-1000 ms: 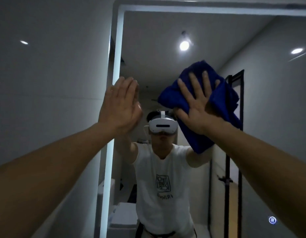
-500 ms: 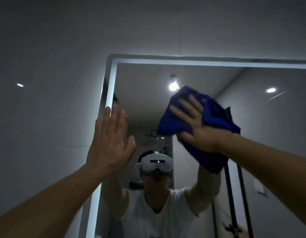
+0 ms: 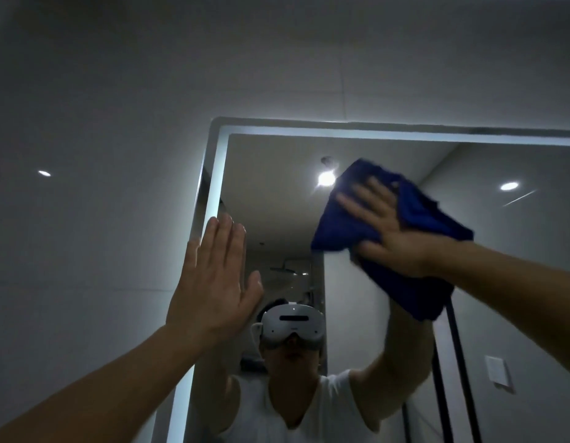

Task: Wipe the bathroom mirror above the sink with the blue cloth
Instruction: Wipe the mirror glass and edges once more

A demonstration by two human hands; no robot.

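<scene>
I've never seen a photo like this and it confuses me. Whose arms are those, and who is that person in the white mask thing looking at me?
This picture comes from a camera worn on a person's head, so you see what they see. The two arms reaching in belong to that person. In front of them is a large rectangular wall mirror with a glowing white edge. The figure looking back is only their own reflection, wearing a white plastic headset. The right hand, fingers spread flat, presses a crumpled dark-blue cloth against the glass to wipe it. The left hand is open and flat, holding nothing, up near the mirror's left edge. I cannot tell for sure whether it touches the glass. The bright spots are round ceiling lights.
</scene>
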